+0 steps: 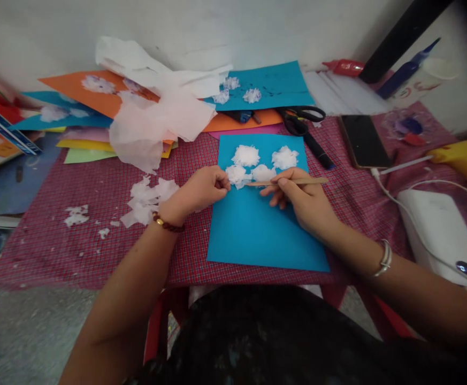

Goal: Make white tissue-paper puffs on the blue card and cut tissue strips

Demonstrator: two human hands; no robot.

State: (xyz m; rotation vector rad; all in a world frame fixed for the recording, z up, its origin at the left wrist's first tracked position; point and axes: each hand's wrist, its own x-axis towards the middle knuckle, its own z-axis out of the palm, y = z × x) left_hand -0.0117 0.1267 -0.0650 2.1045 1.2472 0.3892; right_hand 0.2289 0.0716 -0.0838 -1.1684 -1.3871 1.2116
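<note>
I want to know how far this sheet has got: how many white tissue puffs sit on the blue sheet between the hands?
4: upper left puff, upper right puff, lower left puff at the left hand, and lower right puff by the right hand.

- The blue card [257, 230] lies flat on the checked surface [97, 235] in front of you, set slightly askew, its near edge close to the surface's front edge.
- Four white tissue tufts [246, 155] sit crumpled and fluffy on the card's far half: two behind, two in front, the front pair touching each other.
- The front-left tuft [236, 175] is pinched at its left side by your left grip [201, 190].
- The thin wooden stick [287, 182] lies nearly level in your right grip [297, 195], its tip at the front pair of tufts.
</note>
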